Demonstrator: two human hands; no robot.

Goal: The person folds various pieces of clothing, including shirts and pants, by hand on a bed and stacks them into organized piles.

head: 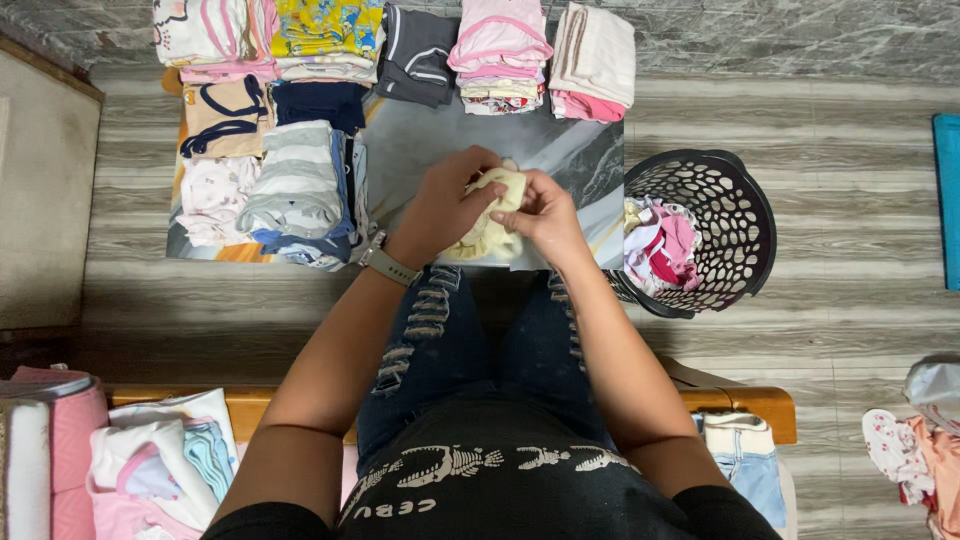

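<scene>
View from above of a seated person in ripped dark jeans, both arms reaching forward to a low table [420, 150] with a marbled top, at the centre of the frame. The left hand [445, 205], with a watch [385, 262] on its wrist, and the right hand [545, 215] meet just above the near edge of the table. Between them is a small pale yellow garment [495, 215], bunched up. Both hands have their fingers curled closed around it, the left gripping from the left side, the right pinching its upper right part; a frilled edge hangs below the hands.

Along the top of the frame, the far side of the table carries folded piles of baby clothes [500, 50] in pink, white, yellow and dark grey. More piles fill the table's left part, including a grey and white striped stack [295, 180].

Right of the table, on the grey plank floor, stands a black perforated laundry basket [725, 190] with pink and white clothes [660, 245] inside. At the lower left of the frame lie more folded pink and white items [150, 460]. Loose clothing [920, 440] lies at the lower right edge.
</scene>
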